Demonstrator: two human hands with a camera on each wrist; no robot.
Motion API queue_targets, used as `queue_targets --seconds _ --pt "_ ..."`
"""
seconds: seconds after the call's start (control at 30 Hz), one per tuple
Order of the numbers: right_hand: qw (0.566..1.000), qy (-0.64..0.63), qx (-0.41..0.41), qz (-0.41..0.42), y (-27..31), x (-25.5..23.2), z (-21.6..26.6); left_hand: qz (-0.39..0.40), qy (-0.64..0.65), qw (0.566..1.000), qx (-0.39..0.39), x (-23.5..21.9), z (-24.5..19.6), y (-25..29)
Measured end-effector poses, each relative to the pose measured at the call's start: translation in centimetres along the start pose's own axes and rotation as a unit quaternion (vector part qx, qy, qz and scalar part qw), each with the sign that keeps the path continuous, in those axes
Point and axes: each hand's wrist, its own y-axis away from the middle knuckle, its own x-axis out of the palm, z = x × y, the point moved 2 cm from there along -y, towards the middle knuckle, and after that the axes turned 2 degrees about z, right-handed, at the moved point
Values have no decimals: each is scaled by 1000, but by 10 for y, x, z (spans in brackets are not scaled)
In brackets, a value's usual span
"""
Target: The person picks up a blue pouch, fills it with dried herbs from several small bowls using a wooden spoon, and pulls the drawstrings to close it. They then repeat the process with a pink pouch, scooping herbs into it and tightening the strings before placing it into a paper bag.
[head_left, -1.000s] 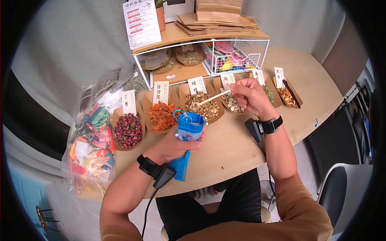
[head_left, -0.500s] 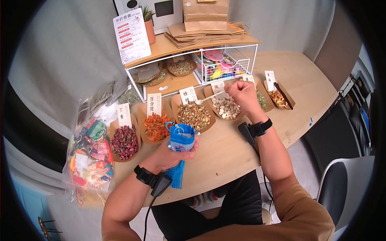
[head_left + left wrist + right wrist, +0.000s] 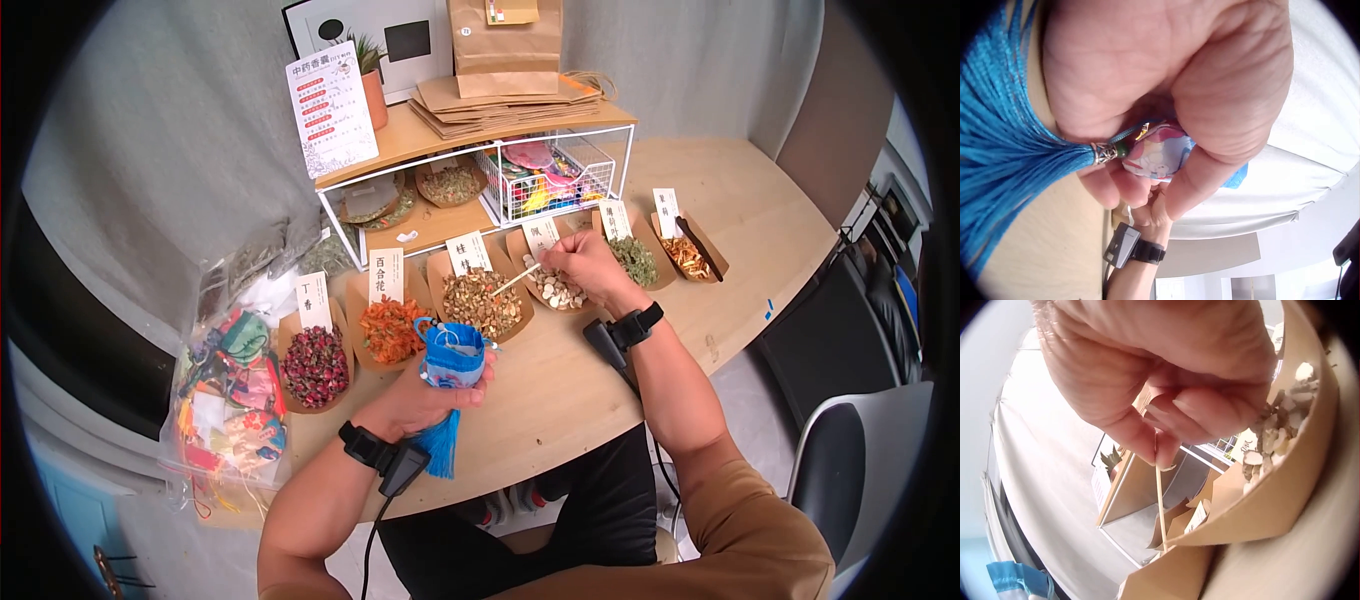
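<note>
My left hand (image 3: 425, 398) grips a blue drawstring sachet (image 3: 455, 372), its mouth facing up. A blue tassel (image 3: 1029, 150) hangs from it, joined by a silver bead cap and a green bead. Between thumb and fingertips, my right hand (image 3: 590, 265) pinches the handle of a slim pale wooden spoon (image 3: 517, 281). The spoon's far end reaches into the chopped brown herb (image 3: 470, 305) in a kraft paper tray, where its tip is hidden. Under the right hand lies a neighbouring tray of pale sliced pieces (image 3: 1279, 434).
Trays of dried rosebuds (image 3: 315, 367) and orange petals (image 3: 390, 330) stand to the left, green leaves (image 3: 630, 260) and a tray with a dark stick (image 3: 700, 248) to the right. Behind is a low shelf (image 3: 400, 150). A plastic bag of sachets (image 3: 235, 390) lies at left.
My right hand has moved left and lowered the spoon from above the trays into the brown herb. The left hand keeps holding the sachet in about the same place. The head view has shifted.
</note>
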Motion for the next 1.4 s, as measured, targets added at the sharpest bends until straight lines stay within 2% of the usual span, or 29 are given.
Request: queue_targets --seconds 0.67,0.8,1.13,1.4 --pt "997 -60 54 12 -5 -4 -4 4 2 1000 -6 -2 1 0" --pt "992 -111 57 15 -10 -5 -9 6 -8 1000 4 0 0 0" --pt "977 -200 -28 75 16 1 22 -13 -1 1000 0 2 -1 -1" --pt "975 -129 -116 141 30 13 28 -3 -7 1000 -10 5 -5 0"
